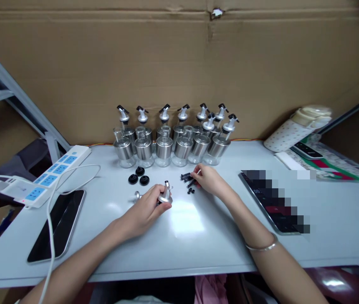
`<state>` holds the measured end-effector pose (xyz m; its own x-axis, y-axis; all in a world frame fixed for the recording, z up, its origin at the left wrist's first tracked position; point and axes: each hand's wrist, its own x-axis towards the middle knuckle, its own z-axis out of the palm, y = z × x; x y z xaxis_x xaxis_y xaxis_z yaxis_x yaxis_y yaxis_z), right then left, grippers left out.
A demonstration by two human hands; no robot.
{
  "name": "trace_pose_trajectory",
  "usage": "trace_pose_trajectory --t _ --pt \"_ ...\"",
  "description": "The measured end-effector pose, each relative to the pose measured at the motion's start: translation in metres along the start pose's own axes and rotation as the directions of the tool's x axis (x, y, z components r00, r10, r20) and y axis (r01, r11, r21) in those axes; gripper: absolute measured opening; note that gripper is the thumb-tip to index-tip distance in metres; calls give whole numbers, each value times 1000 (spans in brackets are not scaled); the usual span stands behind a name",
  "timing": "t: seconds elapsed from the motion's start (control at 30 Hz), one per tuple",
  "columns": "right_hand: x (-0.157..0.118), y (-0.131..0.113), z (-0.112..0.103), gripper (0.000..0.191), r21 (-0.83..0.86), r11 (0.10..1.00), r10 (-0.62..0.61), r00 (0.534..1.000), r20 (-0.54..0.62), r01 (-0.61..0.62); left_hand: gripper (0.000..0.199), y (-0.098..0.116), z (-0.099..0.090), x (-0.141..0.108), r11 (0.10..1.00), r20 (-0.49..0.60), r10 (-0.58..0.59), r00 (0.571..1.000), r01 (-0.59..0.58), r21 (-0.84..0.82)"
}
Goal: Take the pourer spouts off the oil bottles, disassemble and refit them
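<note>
My left hand (149, 207) is closed around a silver pourer spout (166, 193), held upright just above the table. Another silver spout (137, 196) lies beyond that hand, partly hidden by it. My right hand (206, 178) pinches a black spout flap (192, 183) at a small pile of similar flaps (185, 176). Close to its fingertips lie several tiny black plugs (190, 191). Three round black stoppers (139, 171) rest on the table, farther back than my left hand.
Glass bottles with steel bands (163, 147) stand in rows at the back, many with spouts. On the left are a white power strip (57, 175), its cable and a phone (57, 226). Another phone (271, 202) and a tilted dotted flask (288, 131) lie right. Cardboard (166, 63) walls the back.
</note>
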<state>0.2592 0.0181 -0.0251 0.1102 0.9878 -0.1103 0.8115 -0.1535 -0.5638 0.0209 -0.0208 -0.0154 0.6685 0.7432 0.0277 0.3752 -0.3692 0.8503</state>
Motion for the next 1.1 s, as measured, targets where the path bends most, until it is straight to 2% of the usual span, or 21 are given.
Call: trace_pose_trajectory --t 0.27,0.47,0.6,0.7,0.77,0.9,1.0,1.1 --pt "-6 6 -10 15 -109 989 -106 993 -50 100 28 1 -2 1 1000 -18 8 1000 -8 5" --pt "-4 15 -8 11 -166 969 -183 983 26 185 28 1 -2 1 1000 -11 1 1000 -1 4" --pt "-2 8 -1 8 -163 967 -195 980 39 199 27 2 -2 0 1000 -7 -1 1000 1 -2" --pt "-6 1 -5 10 -155 965 -209 978 24 210 28 3 -2 0 1000 -7 0 1000 0 2" --pt "-10 -2 -13 13 -113 960 -252 965 67 258 28 2 -2 0 1000 -5 0 1000 0 2" --pt "-15 -1 -23 12 -20 931 -345 897 277 365 28 2 -2 1 1000 1 -10 1000 10 -2" --pt "-16 1 -19 21 1 920 -368 863 346 393 27 1 -2 1 1000 -1 -5 1000 5 5" --pt "-15 1 -13 18 46 906 -404 830 383 420 26 1 -1 1 1000 -6 13 1000 -13 8"
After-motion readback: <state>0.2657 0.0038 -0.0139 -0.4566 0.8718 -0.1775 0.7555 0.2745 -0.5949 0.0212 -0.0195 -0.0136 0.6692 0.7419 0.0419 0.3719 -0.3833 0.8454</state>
